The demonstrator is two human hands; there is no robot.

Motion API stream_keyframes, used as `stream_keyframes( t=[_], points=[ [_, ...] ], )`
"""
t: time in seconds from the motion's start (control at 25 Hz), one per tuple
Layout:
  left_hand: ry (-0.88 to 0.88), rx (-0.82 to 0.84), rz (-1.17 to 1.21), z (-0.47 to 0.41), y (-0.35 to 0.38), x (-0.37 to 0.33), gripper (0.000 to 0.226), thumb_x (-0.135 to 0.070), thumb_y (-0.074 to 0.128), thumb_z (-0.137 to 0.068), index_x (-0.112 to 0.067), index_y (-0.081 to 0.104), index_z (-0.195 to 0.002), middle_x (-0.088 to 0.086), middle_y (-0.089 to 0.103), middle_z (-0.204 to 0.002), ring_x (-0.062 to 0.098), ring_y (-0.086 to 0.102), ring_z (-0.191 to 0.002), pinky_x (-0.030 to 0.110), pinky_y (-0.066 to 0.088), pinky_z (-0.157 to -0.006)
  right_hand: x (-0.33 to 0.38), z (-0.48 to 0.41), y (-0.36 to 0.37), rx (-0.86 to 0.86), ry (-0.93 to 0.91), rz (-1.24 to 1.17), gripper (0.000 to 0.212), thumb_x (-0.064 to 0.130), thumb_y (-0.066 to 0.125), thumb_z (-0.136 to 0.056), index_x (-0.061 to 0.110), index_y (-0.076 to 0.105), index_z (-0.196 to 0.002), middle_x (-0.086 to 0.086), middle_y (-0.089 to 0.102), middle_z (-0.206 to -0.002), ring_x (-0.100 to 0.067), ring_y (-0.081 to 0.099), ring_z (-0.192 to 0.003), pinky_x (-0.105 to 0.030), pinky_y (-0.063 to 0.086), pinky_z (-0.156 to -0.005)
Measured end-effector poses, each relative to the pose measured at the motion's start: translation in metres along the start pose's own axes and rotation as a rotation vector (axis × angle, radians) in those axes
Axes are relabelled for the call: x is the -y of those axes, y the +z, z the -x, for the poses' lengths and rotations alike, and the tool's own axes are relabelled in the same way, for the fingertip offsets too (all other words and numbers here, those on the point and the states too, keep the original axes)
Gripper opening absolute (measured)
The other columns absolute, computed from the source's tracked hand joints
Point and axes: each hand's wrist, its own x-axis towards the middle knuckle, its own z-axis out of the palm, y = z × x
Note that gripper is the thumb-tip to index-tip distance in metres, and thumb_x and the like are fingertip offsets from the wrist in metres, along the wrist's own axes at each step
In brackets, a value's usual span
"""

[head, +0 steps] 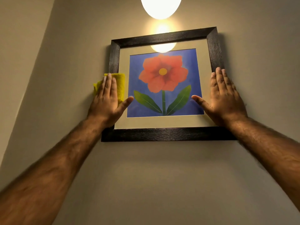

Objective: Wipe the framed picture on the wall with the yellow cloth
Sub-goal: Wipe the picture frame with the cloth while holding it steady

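A framed picture (164,134) with a dark wooden frame hangs on the beige wall; it shows a red flower on blue under glass. My left hand (108,101) lies flat on the picture's left side and presses a folded yellow cloth (121,85) against the left frame bar and mat. The cloth sticks out above and to the left of my fingers. My right hand (224,96) rests flat and bare on the right frame bar, fingers together and thumb spread onto the glass.
A bright round lamp (161,6) hangs above the picture, and its glare reflects in the top of the glass. A wall corner (32,65) runs down the left. Plain beige wall (162,184) lies below the frame.
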Motion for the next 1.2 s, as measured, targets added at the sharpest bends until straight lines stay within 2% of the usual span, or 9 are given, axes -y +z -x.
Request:
stream_keyframes(
  t=[0.2, 0.28, 0.44, 0.56, 0.64, 0.8, 0.96, 1.08, 1.2],
  points=[
    [0.036, 0.046, -0.023, 0.079, 0.011, 0.000, 0.106, -0.085, 0.009, -0.087, -0.010, -0.006, -0.161, 0.005, -0.016, -0.171, 0.017, -0.016, -0.158, 0.040, -0.003, -0.128, 0.002, 0.001, -0.006, 0.017, 0.009, 0.000, 0.110, 0.081, 0.023, -0.088, 0.001, 0.008, -0.164, -0.015, 0.000, -0.174, -0.027, 0.001, -0.163, -0.040, 0.006, -0.131],
    [0.045, 0.061, -0.044, 0.079, 0.011, 0.003, 0.107, -0.085, 0.008, -0.087, -0.008, -0.005, -0.161, 0.007, -0.013, -0.171, 0.019, -0.014, -0.158, 0.040, -0.002, -0.128, 0.003, 0.002, -0.007, 0.022, 0.011, 0.005, 0.110, 0.081, 0.023, -0.089, 0.001, 0.007, -0.164, -0.015, -0.001, -0.174, -0.027, 0.000, -0.163, -0.040, 0.006, -0.131],
    [-0.029, 0.028, 0.023, -0.009, -0.004, -0.003, 0.122, -0.093, -0.001, -0.076, -0.005, -0.002, -0.161, 0.013, -0.008, -0.172, 0.024, -0.008, -0.159, 0.041, -0.003, -0.128, 0.003, 0.003, -0.005, 0.014, 0.014, 0.009, 0.110, 0.080, 0.024, -0.089, 0.001, 0.008, -0.164, -0.015, 0.000, -0.174, -0.027, 0.000, -0.163, -0.039, 0.006, -0.131],
    [-0.077, 0.090, 0.049, -0.080, -0.023, -0.002, 0.129, -0.098, -0.001, -0.068, -0.009, -0.007, -0.160, 0.009, -0.012, -0.172, 0.022, -0.011, -0.159, 0.042, -0.004, -0.127, 0.002, 0.002, -0.006, 0.005, 0.013, -0.013, 0.109, 0.080, 0.026, -0.089, 0.002, 0.009, -0.164, -0.015, 0.001, -0.174, -0.026, 0.001, -0.163, -0.040, 0.007, -0.132],
    [-0.064, 0.116, 0.044, -0.093, -0.026, 0.001, 0.129, -0.098, 0.000, -0.068, -0.009, -0.008, -0.160, 0.008, -0.014, -0.171, 0.021, -0.012, -0.158, 0.043, -0.004, -0.127, 0.001, 0.002, -0.005, 0.001, 0.018, -0.012, 0.109, 0.080, 0.026, -0.089, 0.003, 0.008, -0.164, -0.014, 0.000, -0.175, -0.025, 0.000, -0.163, -0.040, 0.007, -0.132],
    [-0.021, 0.072, 0.077, -0.049, -0.013, 0.004, 0.123, -0.094, -0.002, -0.073, -0.008, -0.006, -0.160, 0.009, -0.012, -0.171, 0.021, -0.012, -0.158, 0.044, -0.004, -0.129, 0.001, 0.002, -0.005, 0.003, 0.010, -0.012, 0.108, 0.079, 0.025, -0.089, 0.003, 0.008, -0.164, -0.014, 0.000, -0.175, -0.026, 0.000, -0.163, -0.040, 0.007, -0.132],
    [0.041, 0.059, 0.043, 0.042, 0.004, 0.004, 0.115, -0.087, 0.000, -0.081, -0.005, -0.004, -0.160, 0.012, -0.012, -0.171, 0.024, -0.011, -0.159, 0.044, 0.000, -0.130, 0.001, 0.002, -0.005, 0.010, 0.010, -0.020, 0.107, 0.078, 0.027, -0.090, 0.002, 0.009, -0.164, -0.015, 0.001, -0.174, -0.026, 0.001, -0.163, -0.041, 0.008, -0.132],
    [0.064, 0.114, 0.036, 0.110, 0.010, 0.002, 0.107, -0.083, 0.005, -0.087, -0.006, -0.005, -0.160, 0.009, -0.015, -0.171, 0.021, -0.014, -0.158, 0.043, 0.000, -0.130, 0.001, 0.002, -0.006, 0.011, 0.011, -0.024, 0.107, 0.078, 0.027, -0.090, 0.001, 0.010, -0.163, -0.015, 0.002, -0.174, -0.027, 0.002, -0.163, -0.042, 0.009, -0.132],
    [0.058, 0.154, 0.026, 0.128, 0.007, 0.003, 0.105, -0.083, 0.005, -0.087, -0.009, -0.008, -0.160, 0.006, -0.018, -0.170, 0.018, -0.017, -0.158, 0.042, 0.001, -0.130, 0.002, 0.002, -0.006, 0.004, 0.009, -0.039, 0.110, 0.079, 0.025, -0.088, 0.000, 0.011, -0.163, -0.016, 0.003, -0.174, -0.028, 0.002, -0.163, -0.042, 0.008, -0.132]
  ],
)
